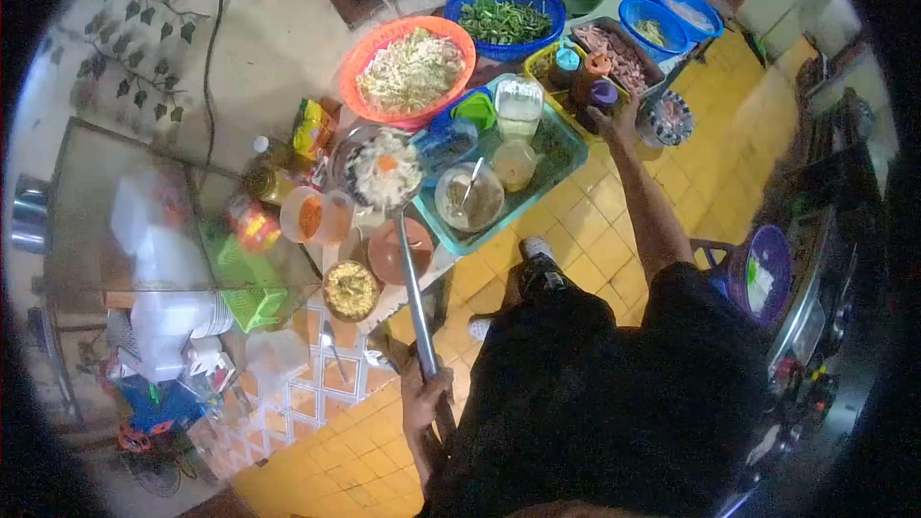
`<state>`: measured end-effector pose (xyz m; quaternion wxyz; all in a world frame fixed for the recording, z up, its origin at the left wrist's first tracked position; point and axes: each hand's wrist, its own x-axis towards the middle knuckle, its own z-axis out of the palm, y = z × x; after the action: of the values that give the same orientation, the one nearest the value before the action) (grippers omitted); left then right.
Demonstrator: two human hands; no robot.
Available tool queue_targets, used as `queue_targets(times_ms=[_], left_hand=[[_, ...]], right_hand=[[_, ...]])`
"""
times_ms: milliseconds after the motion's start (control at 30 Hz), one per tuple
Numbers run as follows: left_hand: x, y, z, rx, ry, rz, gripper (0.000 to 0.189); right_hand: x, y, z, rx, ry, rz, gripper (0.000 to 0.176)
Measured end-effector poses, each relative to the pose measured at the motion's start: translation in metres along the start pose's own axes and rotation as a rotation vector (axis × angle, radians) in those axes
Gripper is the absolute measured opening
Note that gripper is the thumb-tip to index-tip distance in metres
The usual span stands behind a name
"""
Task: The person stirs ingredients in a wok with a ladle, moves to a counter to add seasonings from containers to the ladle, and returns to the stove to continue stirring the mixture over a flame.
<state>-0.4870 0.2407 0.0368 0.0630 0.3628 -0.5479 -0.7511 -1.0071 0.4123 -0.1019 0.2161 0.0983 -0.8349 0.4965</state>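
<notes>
My left hand (424,398) is closed round the long metal handle of a ladle (414,297), low in front of my body. Its bowl, at the far end, is heaped with pale shredded food (382,171) and an orange dab on top. My right hand (614,120) reaches out to the yellow basket and has its fingers round a squeeze bottle with a purple cap (602,93). Bottles with an orange cap (598,64) and a blue cap (567,58) stand beside it. The lower part of the held bottle is hidden.
A teal tray (460,245) carries tubs and a spoon. Behind stand an orange colander (353,86) of shredded cabbage, a blue basket (454,2) of greens and a pan of meat pieces (614,50). A bowl of yellow paste (351,291) stands near the counter edge.
</notes>
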Motion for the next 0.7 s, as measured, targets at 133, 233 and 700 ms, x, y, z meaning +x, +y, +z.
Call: queue_targets(times_ms=[133,233,700], left_hand=[[0.034,0.012,0.046,0.05,-0.071,-0.042,0.016],[0.059,0.02,0.083,0.207,-0.131,-0.005,0.017],[0.127,0.043,0.202,0.69,-0.145,-0.024,0.029]], right_hand=[[0.018,0.081,0.046,0.348,-0.266,-0.096,0.071],[0.026,-0.01,0.009,0.268,-0.458,-0.052,0.071],[0.144,-0.131,-0.01,-0.787,-0.494,-1.244,0.04]])
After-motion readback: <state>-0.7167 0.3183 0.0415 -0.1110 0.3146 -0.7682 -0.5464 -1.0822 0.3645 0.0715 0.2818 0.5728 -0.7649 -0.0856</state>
